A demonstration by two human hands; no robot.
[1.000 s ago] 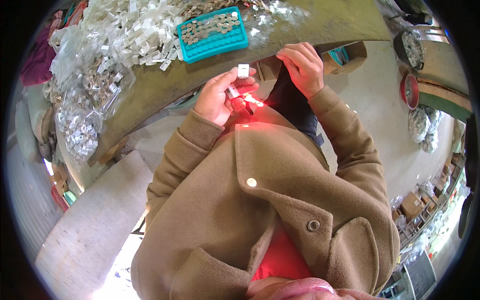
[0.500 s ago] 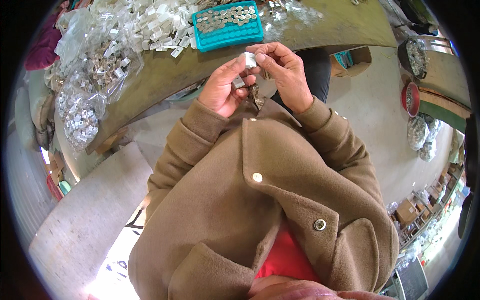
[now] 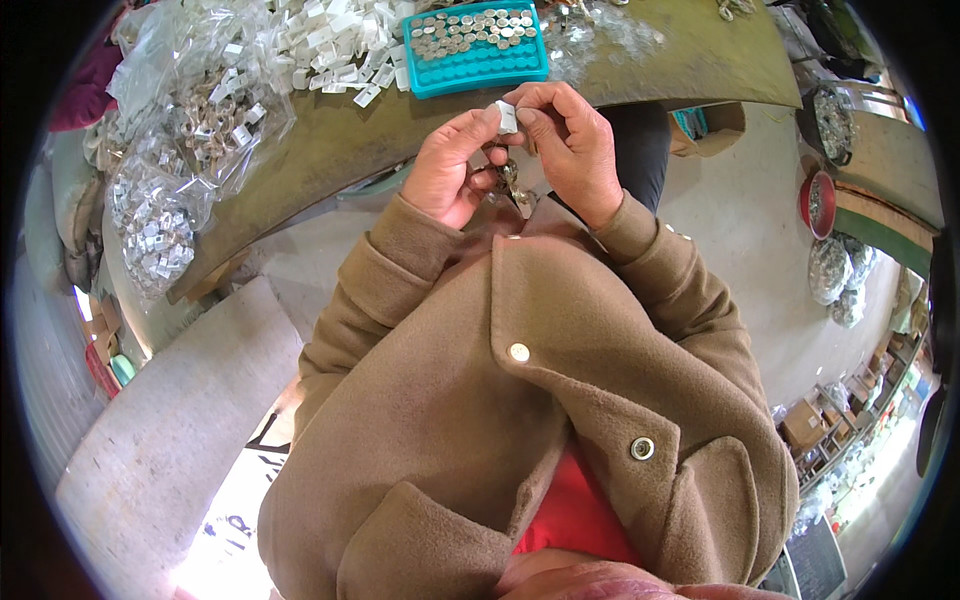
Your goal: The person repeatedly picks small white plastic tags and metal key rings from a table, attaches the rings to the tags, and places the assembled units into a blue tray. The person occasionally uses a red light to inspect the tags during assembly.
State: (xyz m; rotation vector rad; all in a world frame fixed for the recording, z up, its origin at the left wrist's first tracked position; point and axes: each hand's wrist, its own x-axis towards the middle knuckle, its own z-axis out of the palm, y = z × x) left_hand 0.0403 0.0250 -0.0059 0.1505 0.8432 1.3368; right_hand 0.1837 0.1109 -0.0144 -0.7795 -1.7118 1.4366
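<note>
Both hands meet just off the near edge of the table, around a small white square piece [image 3: 507,119]. My left hand [image 3: 447,168] pinches the piece between thumb and fingers on its left side. My right hand [image 3: 575,148] grips its right edge with thumb and forefinger, the other fingers curled. Below the piece hangs a dark, shiny metallic strand [image 3: 513,182], partly hidden by the left fingers; its kind is too small to tell. Beyond my hands stands a teal tray [image 3: 478,85] with rows of round silvery discs [image 3: 470,36].
A heap of small white pieces [image 3: 335,45] covers the table [image 3: 640,80] left of the tray. Clear bags of small parts [image 3: 155,240] hang over its left edge. A cardboard box [image 3: 722,128] is under the table; a red bowl [image 3: 820,204] stands at the right.
The white piece has turned in my fingers. A second white piece seen lower by my left fingers no longer shows. The tray and table sit slightly farther right and higher in view.
</note>
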